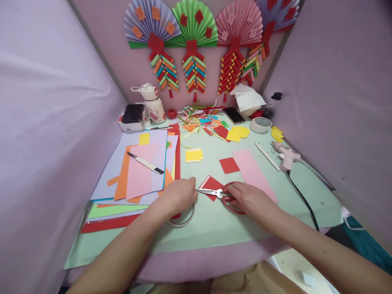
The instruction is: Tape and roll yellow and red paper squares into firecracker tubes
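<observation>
While the left hand (181, 193) curls, the right hand (248, 197) grips scissors (218, 193).

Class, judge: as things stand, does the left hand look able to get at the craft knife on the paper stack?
Probably yes: the craft knife lies uncovered atop the paper stack, one end toward the left hand. Whether that hand pinches the scissors is unclear.

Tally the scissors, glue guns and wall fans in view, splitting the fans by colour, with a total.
Scissors: 1, in the right hand
Glue gun: 1
Purple fans: 2
Green fan: 1
Pink fan: 1
Total: 6
</observation>
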Motion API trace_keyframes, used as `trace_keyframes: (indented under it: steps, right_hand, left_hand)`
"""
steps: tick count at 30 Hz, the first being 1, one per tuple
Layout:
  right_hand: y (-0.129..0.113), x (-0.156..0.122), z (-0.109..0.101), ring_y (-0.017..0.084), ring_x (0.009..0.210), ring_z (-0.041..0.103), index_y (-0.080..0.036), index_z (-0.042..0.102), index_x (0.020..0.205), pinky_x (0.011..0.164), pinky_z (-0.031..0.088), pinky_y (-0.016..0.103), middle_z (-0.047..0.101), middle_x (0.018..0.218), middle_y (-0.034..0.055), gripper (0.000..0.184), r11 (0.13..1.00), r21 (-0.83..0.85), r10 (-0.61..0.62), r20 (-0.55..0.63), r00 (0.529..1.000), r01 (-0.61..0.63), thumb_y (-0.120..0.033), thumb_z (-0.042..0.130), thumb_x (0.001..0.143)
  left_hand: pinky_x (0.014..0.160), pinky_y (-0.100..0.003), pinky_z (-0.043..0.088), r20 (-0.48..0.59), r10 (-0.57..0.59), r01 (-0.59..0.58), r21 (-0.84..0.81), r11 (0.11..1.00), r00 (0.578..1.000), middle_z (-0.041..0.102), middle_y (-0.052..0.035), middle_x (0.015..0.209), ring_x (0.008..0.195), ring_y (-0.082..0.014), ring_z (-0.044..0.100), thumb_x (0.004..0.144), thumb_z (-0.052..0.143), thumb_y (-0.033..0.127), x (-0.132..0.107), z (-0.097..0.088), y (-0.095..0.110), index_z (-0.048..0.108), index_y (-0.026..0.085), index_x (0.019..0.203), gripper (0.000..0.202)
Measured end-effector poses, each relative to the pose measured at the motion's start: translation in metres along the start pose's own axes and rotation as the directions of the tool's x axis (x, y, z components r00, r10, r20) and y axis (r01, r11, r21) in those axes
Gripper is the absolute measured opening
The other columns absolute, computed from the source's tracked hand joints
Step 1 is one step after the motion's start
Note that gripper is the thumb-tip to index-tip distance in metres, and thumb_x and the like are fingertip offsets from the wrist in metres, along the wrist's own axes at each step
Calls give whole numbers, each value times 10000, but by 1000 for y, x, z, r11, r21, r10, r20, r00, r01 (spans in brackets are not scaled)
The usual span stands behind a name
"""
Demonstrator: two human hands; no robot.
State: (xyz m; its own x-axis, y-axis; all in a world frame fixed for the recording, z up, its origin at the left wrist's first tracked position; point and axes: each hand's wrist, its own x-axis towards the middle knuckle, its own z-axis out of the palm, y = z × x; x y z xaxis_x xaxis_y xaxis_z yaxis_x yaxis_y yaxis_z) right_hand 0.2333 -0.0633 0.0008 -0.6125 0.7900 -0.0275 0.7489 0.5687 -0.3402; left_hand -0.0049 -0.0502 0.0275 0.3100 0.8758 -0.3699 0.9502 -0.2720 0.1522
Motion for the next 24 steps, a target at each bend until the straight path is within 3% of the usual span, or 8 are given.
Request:
trace_keyframes:
  steps: [5,8,11,14,17,20,24]
  right_hand:
    - [0,-2,-5,197,871,608,-197,600,1025,720,473,311,645,1001,71,181,1000,20,5,2,1000,-5,-249,503,882]
    - [1,-12,-12,190,881,605,-223,588,1086,734,474,305,647,1001,56,226,995,92,48,-2,999,-47,-275,489,889]
    - [5,-14,-19,173,888,605,-264,555,1161,742,472,286,632,1030,45,282,983,162,104,-87,991,-89,-313,472,896]
    - [14,8,-23,175,836,599,-255,568,1131,705,461,284,600,992,57,277,976,97,210,-219,953,-193,-347,461,892]
    - [27,54,-20,198,772,575,-208,614,954,657,441,300,573,869,75,190,948,-34,297,-270,916,-317,-321,486,870]
    - [34,95,-15,221,760,556,-155,609,889,666,441,332,570,851,120,173,910,-92,360,-307,881,-404,-292,509,855]
    - [24,97,-1,274,947,520,-106,595,973,819,431,408,557,999,177,203,937,-105,274,-376,885,-334,-235,467,882]
  left_hand:
    - [523,-296,329,-5,-22,22,-19,1000,1000,621,-76,739,638,-213,570,834,343,255,-7,-14,-12,532,190,820,200]
    - [546,-270,347,-9,12,-13,-162,987,1000,618,-36,740,645,-173,550,819,370,285,-10,-21,-20,535,205,799,184]
    - [562,-240,358,11,108,-99,-312,945,994,613,-3,763,664,-140,540,800,415,314,-10,-24,-20,531,206,772,161]
    - [571,-228,362,60,195,-160,-371,915,979,614,1,789,682,-131,541,786,452,327,-9,-22,-13,547,198,783,160]
    - [556,-221,357,168,315,-226,-405,886,934,619,7,783,678,-127,539,780,472,305,-10,-20,-6,562,197,792,141]
    - [559,-214,366,252,452,-317,-435,843,856,621,15,775,678,-122,539,767,516,299,-11,-19,-2,570,198,765,114]
    - [576,-213,382,304,531,-359,-472,805,791,630,14,773,685,-122,549,769,518,269,-12,-21,0,574,196,749,94]
